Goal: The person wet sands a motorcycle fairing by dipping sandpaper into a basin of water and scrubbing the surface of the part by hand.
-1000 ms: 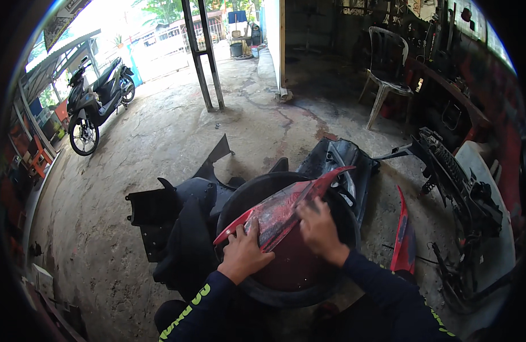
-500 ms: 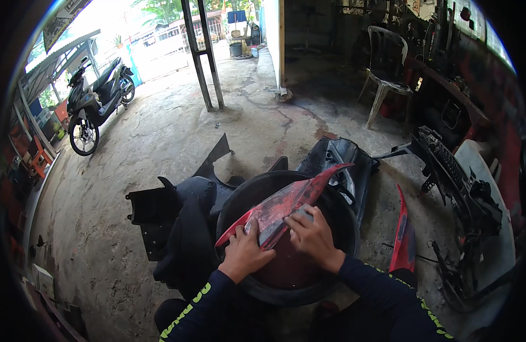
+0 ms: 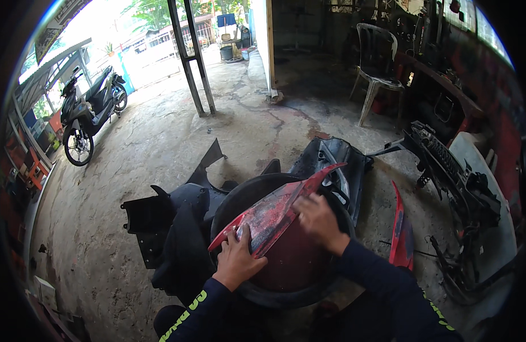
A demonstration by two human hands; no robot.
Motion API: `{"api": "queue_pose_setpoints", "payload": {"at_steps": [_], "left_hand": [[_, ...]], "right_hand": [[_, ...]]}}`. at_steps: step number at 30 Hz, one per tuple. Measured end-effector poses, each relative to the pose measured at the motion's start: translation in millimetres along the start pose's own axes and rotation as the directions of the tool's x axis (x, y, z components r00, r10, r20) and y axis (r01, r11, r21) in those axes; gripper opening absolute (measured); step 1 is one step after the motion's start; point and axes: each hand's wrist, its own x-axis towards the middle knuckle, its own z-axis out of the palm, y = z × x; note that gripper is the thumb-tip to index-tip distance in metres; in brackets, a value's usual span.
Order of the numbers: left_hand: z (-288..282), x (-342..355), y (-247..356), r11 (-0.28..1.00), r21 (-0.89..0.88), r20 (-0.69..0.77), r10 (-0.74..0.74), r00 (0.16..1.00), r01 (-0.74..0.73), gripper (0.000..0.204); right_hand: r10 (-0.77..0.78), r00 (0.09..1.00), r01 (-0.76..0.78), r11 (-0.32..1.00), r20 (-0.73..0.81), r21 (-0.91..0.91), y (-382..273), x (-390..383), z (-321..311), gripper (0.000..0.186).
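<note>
Left hand [image 3: 238, 260] spread, thumb out to the side and fingers laid on the surface, steadies a long red panel [image 3: 274, 212] that lies slantwise over a wide black basin [image 3: 285, 297]; the right hand [image 3: 320, 221] is bent at the panel's near edge, too blurred to tell whether it pinches anything. The step in hand looks like rubbing down the panel's scuffed, greyed face; another stroke would call for firm bracing on the left and even pressure on the right. Beyond, a scooter [image 3: 93, 108] stands well apart, in nobody's way. A black frame [image 3: 445, 171] is off to the right, and a pale plastic chair [image 3: 377, 74] stands farther back. Black bodywork [image 3: 152, 213] crowds the basin's left side and a dark part [image 3: 358, 162] sits behind it, so turning the panel could be awkward. A second red panel [image 3: 400, 235] is just beside the right sleeve [image 3: 382, 279], where an elbow might catch it.
</note>
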Motion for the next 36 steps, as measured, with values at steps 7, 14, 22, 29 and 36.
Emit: {"api": "queue_pose_setpoints", "payload": {"at_steps": [7, 14, 22, 29, 36], "left_hand": [[3, 6, -13, 0.998, 0.065, -0.022, 0.01, 1.0, -0.009, 0.101], [-5, 2, -10, 0.995, 0.095, -0.05, 0.033, 0.998, -0.028, 0.103], [-7, 8, -8, 0.991, 0.132, -0.063, 0.039, 0.997, -0.03, 0.103], [-2, 2, -11, 0.988, 0.149, -0.057, 0.038, 0.998, -0.029, 0.102], [-4, 2, -4, 0.986, 0.161, -0.081, 0.045, 0.996, -0.032, 0.101]], "right_hand": [[-0.064, 0.992, 0.051, 0.992, 0.105, 0.115, -34, -13, 6, 0.044], [-0.027, 0.997, 0.02, 0.995, 0.078, 0.094, -48, -19, 9, 0.044], [-0.031, 0.996, 0.021, 0.992, 0.083, 0.122, -41, -15, -3, 0.042], [-0.048, 0.995, 0.049, 0.999, 0.092, -0.013, -52, -22, 4, 0.043], [0.073, 0.996, -0.067, 0.992, 0.05, -0.111, -39, -7, 3, 0.044]]}}
